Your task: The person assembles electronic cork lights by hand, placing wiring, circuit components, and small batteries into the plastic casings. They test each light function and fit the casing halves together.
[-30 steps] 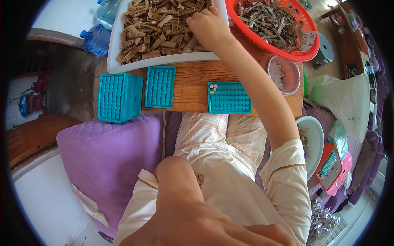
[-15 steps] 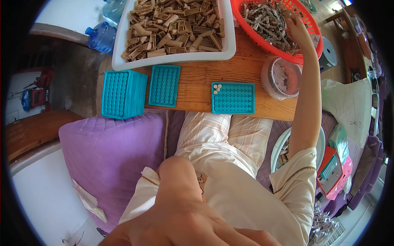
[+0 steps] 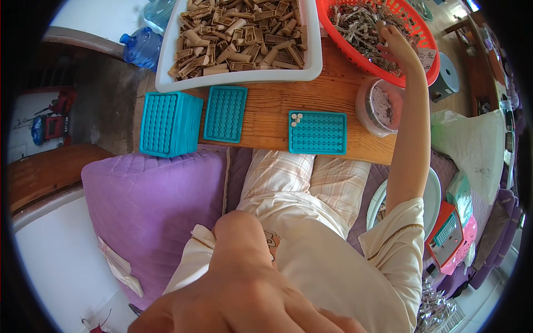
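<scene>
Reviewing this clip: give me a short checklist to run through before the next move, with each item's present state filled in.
1. Right hand over the red basket of small grey metal pieces: ok, fingers are down among them.
2. A piece secured in the right hand's grip: cannot tell, the fingertips are hidden.
3. Teal grid tray within reach on the wooden board: ok, flat at the near edge, a few pale pieces in its top-left corner.
4. Spare teal trays at hand: ok, a stack and a single one sit to the left.
5. Left hand free: cannot tell, it is close to the camera and blurred.
</scene>
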`<action>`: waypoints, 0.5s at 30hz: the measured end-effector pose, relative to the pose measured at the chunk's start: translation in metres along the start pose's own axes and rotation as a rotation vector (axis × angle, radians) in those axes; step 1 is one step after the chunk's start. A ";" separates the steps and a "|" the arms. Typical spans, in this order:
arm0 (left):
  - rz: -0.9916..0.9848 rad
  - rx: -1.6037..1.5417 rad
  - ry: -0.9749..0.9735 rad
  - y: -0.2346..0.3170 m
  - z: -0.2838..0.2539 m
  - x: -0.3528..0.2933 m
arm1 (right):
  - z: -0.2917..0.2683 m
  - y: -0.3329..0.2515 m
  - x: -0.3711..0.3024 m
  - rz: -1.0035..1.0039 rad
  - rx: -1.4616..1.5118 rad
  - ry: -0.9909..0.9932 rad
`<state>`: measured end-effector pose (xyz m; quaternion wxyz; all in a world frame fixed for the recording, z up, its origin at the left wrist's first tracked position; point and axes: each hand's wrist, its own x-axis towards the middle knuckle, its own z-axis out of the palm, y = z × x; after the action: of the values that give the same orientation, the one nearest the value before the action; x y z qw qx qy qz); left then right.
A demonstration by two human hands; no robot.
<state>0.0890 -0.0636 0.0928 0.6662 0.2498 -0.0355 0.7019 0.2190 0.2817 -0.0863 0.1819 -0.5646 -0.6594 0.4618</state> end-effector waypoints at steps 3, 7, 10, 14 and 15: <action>0.087 0.080 0.244 -0.004 0.010 0.002 | 0.006 0.006 0.007 -0.081 0.126 -0.030; 0.066 0.051 0.163 -0.005 0.009 0.002 | 0.004 0.012 0.010 0.003 0.098 0.019; 0.046 0.028 0.084 -0.004 0.009 0.002 | 0.001 0.010 0.012 0.045 -0.178 0.001; 0.299 0.168 0.113 0.003 0.015 -0.037 | 0.005 0.021 0.021 -0.066 -0.179 -0.036; 0.302 0.171 0.113 0.000 0.008 -0.043 | 0.009 0.026 0.023 -0.133 -0.160 0.010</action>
<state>0.0905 -0.1059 0.0828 0.5303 0.2575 0.0246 0.8074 0.2205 0.2975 -0.1184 0.1699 -0.5347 -0.7293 0.3916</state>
